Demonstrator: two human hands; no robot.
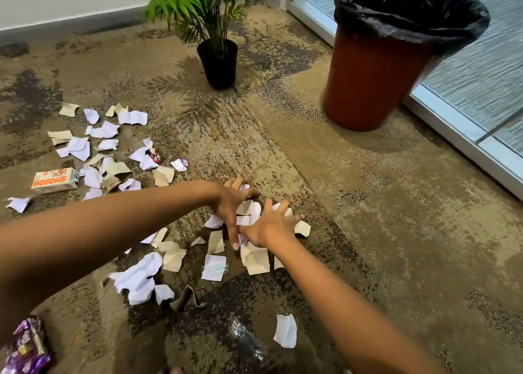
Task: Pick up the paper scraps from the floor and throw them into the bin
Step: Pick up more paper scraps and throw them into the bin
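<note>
White and beige paper scraps lie scattered over the carpet, one cluster at the far left (93,147) and another near the middle (172,257). My left hand (230,203) and my right hand (268,223) are spread side by side, fingers apart, pressed down on a small heap of scraps (250,210) between them. Neither hand has lifted anything. The bin (376,73), a red-brown tub lined with a black bag, stands upright at the far right, well beyond my hands.
A potted palm (218,59) stands behind the scraps. A small orange-and-white carton (53,179) lies at the left, a purple wrapper (25,348) at the bottom left, clear plastic (249,342) near me. A glass wall with a metal frame (452,130) runs along the right.
</note>
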